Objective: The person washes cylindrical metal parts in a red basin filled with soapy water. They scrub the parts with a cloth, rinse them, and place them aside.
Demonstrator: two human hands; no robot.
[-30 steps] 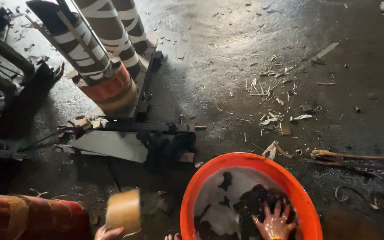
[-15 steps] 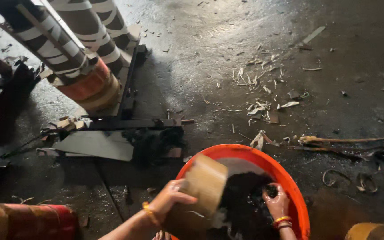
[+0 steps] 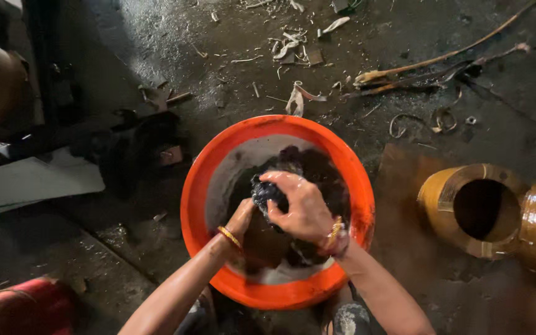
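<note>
head view shows both hands together over the orange basin (image 3: 200, 186) on the wet floor, right hand (image 3: 302, 208) and left hand (image 3: 242, 218) clamped on a dark wet lump (image 3: 263, 192) above black liquid

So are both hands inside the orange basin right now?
Yes, the left hand and right hand are both down in the orange basin, closed around a dark wet lump over the dark material there.
</note>
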